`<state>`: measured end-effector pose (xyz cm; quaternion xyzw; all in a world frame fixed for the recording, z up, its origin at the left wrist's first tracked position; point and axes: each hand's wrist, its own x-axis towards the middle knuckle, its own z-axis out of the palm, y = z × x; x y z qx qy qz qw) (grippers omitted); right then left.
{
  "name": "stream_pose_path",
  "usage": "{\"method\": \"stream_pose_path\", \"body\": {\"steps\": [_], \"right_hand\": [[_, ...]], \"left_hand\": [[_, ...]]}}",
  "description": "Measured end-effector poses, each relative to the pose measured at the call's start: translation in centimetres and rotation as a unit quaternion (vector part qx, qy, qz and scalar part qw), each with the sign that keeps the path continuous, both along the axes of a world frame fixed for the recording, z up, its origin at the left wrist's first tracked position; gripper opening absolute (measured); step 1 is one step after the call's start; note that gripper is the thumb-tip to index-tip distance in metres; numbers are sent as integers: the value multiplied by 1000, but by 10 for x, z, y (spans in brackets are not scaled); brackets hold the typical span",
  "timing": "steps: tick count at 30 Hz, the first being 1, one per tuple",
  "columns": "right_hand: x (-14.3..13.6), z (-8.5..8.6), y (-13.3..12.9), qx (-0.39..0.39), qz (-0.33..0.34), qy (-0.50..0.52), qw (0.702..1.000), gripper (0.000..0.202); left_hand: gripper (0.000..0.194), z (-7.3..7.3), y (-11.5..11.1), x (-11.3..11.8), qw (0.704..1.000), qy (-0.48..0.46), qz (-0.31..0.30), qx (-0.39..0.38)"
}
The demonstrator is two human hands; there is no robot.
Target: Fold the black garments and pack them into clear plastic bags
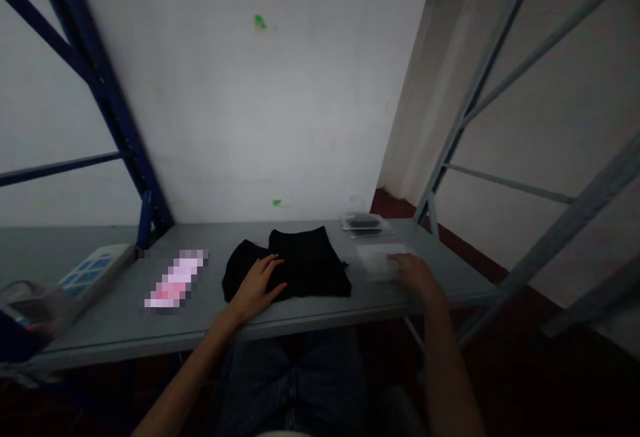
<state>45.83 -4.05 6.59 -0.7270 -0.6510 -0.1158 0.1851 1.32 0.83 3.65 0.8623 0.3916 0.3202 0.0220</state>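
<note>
A black garment (pixel 307 260) lies on the grey table in front of me, partly folded; its exact kind is hard to make out in the dim light. My left hand (pixel 259 285) rests on its left part with fingers spread. To the right lies a whitish, see-through plastic bag (pixel 373 262), flat on the tabletop. My right hand (pixel 413 270) is at the right side of this bag, fingers bent over it and touching it; whether they pinch its edge is not clear.
Flat clear packets with dark contents (pixel 367 224) lie at the table's back right. A blurred-out pink item (pixel 177 280) is on the left, beside a white box with blue squares (pixel 90 274). Blue (pixel 107 104) and grey metal posts (pixel 470 104) flank the grey table (pixel 210 327).
</note>
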Motion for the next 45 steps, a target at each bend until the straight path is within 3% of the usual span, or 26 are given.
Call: {"method": "stream_pose_path", "body": {"steps": [5, 7, 9, 12, 17, 25, 31, 35, 38, 41, 45], "right_hand": [[-96, 26, 1, -11, 210, 79, 974, 32], [-126, 25, -1, -76, 280, 109, 951, 27], [-142, 20, -1, -123, 297, 112, 940, 31], [-142, 12, 3, -180, 274, 114, 938, 32], [-127, 9, 12, -273, 278, 168, 905, 19], [-118, 8, 15, -278, 269, 198, 901, 32], [-117, 22, 8, -282, 243, 157, 915, 31], [-125, 33, 5, -193, 237, 186, 934, 25], [-140, 33, 13, -100, 174, 194, 960, 41], [-159, 27, 29, -97, 109, 189, 971, 52], [-178, 15, 54, -114, 36, 185, 975, 55]], "left_hand": [[58, -5, 3, -10, 999, 34, 37, 6], [64, -8, 4, -13, 997, 53, 54, 1], [70, -11, 5, -16, 995, 69, 73, -11], [78, -11, 7, -17, 988, 103, 104, -50], [88, -3, 6, -19, 974, 153, 114, -121], [90, 4, 4, -26, 973, 157, 97, -139], [91, 1, 7, -27, 976, 144, 91, -135], [91, 4, 6, -24, 984, 116, 95, -96], [79, 9, 4, -20, 989, 94, 104, -57], [67, 9, 3, -15, 987, 85, 128, -43], [64, 0, 4, -12, 983, 92, 149, -55]]}}
